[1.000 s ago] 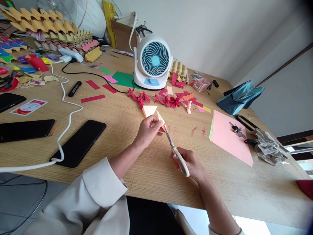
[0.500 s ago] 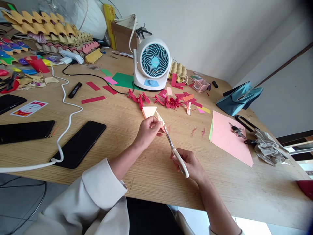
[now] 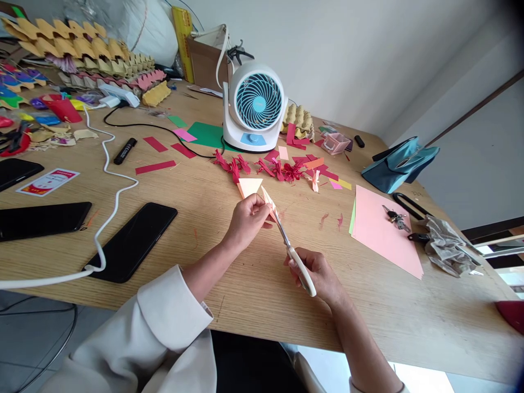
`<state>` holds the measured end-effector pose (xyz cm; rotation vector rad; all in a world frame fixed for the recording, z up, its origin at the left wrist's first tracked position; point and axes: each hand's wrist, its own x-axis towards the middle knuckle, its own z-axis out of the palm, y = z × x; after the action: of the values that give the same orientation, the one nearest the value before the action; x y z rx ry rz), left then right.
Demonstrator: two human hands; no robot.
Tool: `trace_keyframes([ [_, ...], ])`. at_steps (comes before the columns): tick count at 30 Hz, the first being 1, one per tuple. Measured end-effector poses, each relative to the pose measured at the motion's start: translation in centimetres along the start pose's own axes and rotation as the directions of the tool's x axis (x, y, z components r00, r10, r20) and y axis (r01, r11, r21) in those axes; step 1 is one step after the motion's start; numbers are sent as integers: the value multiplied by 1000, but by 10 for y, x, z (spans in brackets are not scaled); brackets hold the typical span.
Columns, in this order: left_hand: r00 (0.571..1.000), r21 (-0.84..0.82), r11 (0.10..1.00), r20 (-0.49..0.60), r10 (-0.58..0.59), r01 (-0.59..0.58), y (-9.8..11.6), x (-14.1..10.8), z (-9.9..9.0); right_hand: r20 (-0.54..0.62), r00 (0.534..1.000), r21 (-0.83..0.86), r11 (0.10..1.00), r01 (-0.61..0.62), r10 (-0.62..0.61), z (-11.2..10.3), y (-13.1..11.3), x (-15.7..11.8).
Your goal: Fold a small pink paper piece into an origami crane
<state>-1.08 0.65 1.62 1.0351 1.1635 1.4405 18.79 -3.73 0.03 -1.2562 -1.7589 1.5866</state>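
Note:
My left hand (image 3: 249, 219) pinches a folded piece of pale peach paper (image 3: 250, 187), its wide end fanning out above my fingers. My right hand (image 3: 317, 273) is closed on the cream handles of a pair of scissors (image 3: 303, 271). The scissor blades point up and to the left, and their tips lie at the paper beside my left fingertips. Just beyond the paper, crumpled red paper pieces (image 3: 279, 170) lie in a row, with a small peach one (image 3: 315, 180) at the right end.
A white fan (image 3: 257, 103) stands behind the paper pieces. Phones (image 3: 134, 240) and a white cable (image 3: 117, 204) lie at the left. Pink sheets (image 3: 380, 226) with keys (image 3: 396, 217) and a teal bag (image 3: 399, 164) are at the right. Egg cartons (image 3: 77, 49) fill the back left.

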Motion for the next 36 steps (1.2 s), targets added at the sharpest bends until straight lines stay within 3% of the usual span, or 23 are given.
trace_keyframes([
  [8,997,92,993,-6,78,-77,-2,-2,-1,-11,1000,-44,999,8,-8,-1,1,0],
  [18,998,-51,997,6,-60,60,2,-1,2,-29,1000,-65,998,4,-6,-2,5,3],
  [26,993,113,987,-12,119,-117,-3,-2,-1,-14,1000,-19,1000,6,-7,-1,3,1],
  [36,999,-63,997,12,-48,48,5,-4,4,-4,1000,-4,1000,12,-12,-1,3,1],
])
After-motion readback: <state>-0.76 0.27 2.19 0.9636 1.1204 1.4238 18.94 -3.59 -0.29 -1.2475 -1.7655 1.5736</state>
